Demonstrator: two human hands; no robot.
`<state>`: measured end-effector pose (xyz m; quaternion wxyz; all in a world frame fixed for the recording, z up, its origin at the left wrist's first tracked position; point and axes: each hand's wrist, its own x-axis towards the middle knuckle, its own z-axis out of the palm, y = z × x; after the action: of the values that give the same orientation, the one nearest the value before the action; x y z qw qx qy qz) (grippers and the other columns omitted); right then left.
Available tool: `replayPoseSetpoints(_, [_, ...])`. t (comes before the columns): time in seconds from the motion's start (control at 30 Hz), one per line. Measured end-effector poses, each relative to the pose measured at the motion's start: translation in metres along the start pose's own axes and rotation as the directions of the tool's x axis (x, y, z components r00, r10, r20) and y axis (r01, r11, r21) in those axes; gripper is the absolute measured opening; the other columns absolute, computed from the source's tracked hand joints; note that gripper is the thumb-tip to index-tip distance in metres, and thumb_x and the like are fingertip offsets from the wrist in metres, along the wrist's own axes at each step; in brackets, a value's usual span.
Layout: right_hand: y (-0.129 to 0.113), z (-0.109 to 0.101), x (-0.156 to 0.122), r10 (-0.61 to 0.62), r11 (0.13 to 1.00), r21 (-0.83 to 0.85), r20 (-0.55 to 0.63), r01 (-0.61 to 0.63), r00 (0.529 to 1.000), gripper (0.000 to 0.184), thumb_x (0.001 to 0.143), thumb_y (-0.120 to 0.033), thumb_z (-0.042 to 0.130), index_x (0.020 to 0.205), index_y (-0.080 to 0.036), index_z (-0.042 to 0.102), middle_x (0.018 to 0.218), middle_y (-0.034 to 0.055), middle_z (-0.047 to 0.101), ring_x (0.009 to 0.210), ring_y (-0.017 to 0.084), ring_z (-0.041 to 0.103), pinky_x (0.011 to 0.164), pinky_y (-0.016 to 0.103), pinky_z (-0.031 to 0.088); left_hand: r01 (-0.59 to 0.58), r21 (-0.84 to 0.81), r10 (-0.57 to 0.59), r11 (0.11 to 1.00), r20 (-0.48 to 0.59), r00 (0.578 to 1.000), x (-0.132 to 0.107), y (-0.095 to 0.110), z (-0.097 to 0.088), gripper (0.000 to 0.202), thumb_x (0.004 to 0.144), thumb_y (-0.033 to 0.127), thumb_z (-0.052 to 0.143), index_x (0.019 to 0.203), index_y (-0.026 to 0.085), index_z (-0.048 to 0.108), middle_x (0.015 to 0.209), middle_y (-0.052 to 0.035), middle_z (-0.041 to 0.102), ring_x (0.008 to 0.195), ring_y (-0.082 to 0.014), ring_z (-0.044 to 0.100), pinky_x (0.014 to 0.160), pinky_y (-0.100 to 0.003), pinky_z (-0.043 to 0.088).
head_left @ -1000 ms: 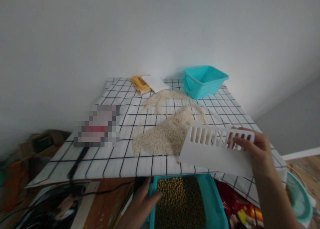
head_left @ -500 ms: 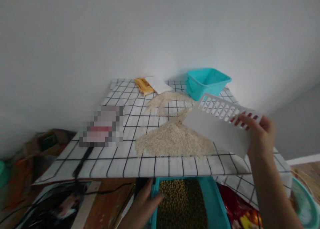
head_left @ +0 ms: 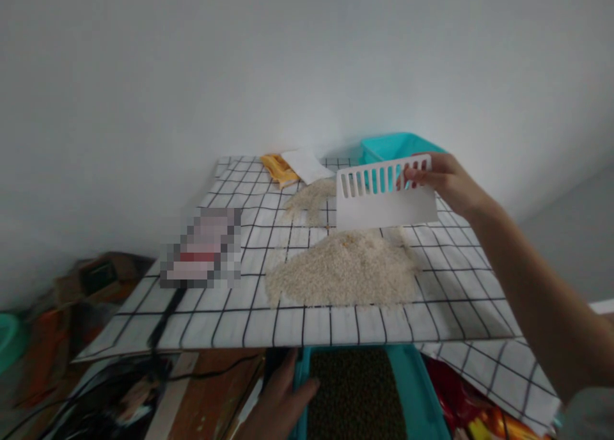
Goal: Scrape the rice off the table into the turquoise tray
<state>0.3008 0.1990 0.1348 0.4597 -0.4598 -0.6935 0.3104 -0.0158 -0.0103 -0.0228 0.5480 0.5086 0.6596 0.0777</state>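
My right hand [head_left: 441,179] grips a white plastic panel with slots along its top [head_left: 386,200], held upright just behind a big pile of rice [head_left: 343,270] on the checked tablecloth [head_left: 230,312]. A thinner spread of rice [head_left: 311,197] lies farther back. My left hand [head_left: 283,401] rests on the left rim of a teal tub [head_left: 412,395] of brownish-green grains below the table's front edge, fingers curled over the rim.
A second teal tub [head_left: 384,147] stands at the back right, partly behind the panel. A yellow packet [head_left: 278,168] and a white packet [head_left: 307,165] lie at the back. A blurred-out patch [head_left: 201,248] sits on the left. Cables and clutter lie lower left, colourful bags lower right.
My right hand has carried the slotted panel from the front right of the pile up and back, and now holds it upright behind the pile. The rice has been gathered into one heap.
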Motion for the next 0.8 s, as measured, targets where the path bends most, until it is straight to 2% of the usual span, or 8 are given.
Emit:
replayPoseSetpoints(0.1, [0.008, 0.001, -0.001, 0.039, 0.999, 0.026, 0.016, -0.039, 0.999, 0.022, 0.072, -0.036, 0.074, 0.070, -0.016, 0.066, 0.065, 0.0036, 0.062, 0.056, 0.013, 0.048, 0.054, 0.029, 0.035, 0.027, 0.016, -0.027, 1.000, 0.010, 1.000, 0.002, 0.000, 0.001, 0.077, 0.082, 0.038, 0.039, 0.148, 0.000, 0.023, 0.154, -0.0177, 0.033, 0.143, -0.0280, 0.029, 0.118, -0.045, 0.019])
replayPoseSetpoints(0.2, [0.016, 0.001, -0.001, 0.043, 0.997, 0.062, -0.017, -0.042, 0.999, 0.024, 0.072, -0.040, 0.074, 0.069, -0.017, 0.066, 0.065, 0.0028, 0.062, 0.056, 0.013, 0.049, 0.054, 0.029, 0.035, 0.024, 0.018, -0.024, 1.000, 0.014, 1.000, 0.001, 0.000, 0.001, 0.078, 0.082, 0.038, 0.039, 0.148, 0.001, 0.024, 0.154, -0.0175, 0.035, 0.143, -0.0279, 0.031, 0.118, -0.045, 0.020])
replayPoseSetpoints(0.33, [0.023, 0.001, 0.001, 0.030, 0.997, 0.077, -0.062, -0.025, 0.998, 0.022, 0.072, -0.040, 0.072, 0.071, -0.019, 0.066, 0.064, 0.0009, 0.062, 0.056, 0.014, 0.049, 0.054, 0.028, 0.035, 0.021, -0.018, -0.021, 1.000, -0.020, 1.000, -0.001, 0.002, 0.000, 0.074, 0.079, 0.040, 0.044, 0.146, 0.009, 0.033, 0.154, -0.0112, 0.036, 0.143, -0.0265, 0.030, 0.117, -0.041, 0.023])
replayPoseSetpoints(0.53, [0.023, 0.006, 0.003, 0.026, 0.999, 0.029, 0.018, -0.027, 0.999, 0.024, 0.073, -0.040, 0.071, 0.068, -0.017, 0.065, 0.064, 0.0022, 0.062, 0.056, 0.013, 0.048, 0.054, 0.029, 0.034, -0.007, -0.044, 0.005, 0.999, -0.050, 0.999, -0.001, 0.004, -0.002, 0.068, 0.075, 0.039, 0.049, 0.140, 0.017, 0.046, 0.148, -0.0055, 0.047, 0.140, -0.0258, 0.035, 0.115, -0.039, 0.028])
replayPoseSetpoints(0.67, [0.020, 0.009, 0.005, 0.022, 1.000, 0.004, 0.007, -0.022, 1.000, 0.024, 0.072, -0.038, 0.071, 0.066, -0.016, 0.064, 0.063, 0.0026, 0.060, 0.055, 0.013, 0.047, 0.054, 0.029, 0.034, 0.011, -0.030, -0.012, 0.999, -0.047, 0.999, -0.001, 0.004, -0.003, 0.071, 0.074, 0.041, 0.049, 0.141, 0.018, 0.045, 0.148, -0.0047, 0.048, 0.140, -0.0262, 0.035, 0.116, -0.039, 0.028])
replayPoseSetpoints(0.8, [0.017, 0.010, 0.005, 0.032, 0.999, 0.026, 0.023, -0.032, 0.999, 0.022, 0.072, -0.035, 0.072, 0.067, -0.016, 0.064, 0.062, 0.0023, 0.060, 0.054, 0.013, 0.047, 0.053, 0.028, 0.034, 0.005, -0.016, -0.006, 1.000, -0.018, 1.000, 0.001, -0.001, -0.001, 0.072, 0.077, 0.041, 0.045, 0.144, 0.016, 0.038, 0.152, -0.0046, 0.041, 0.142, -0.0257, 0.031, 0.117, -0.041, 0.023])
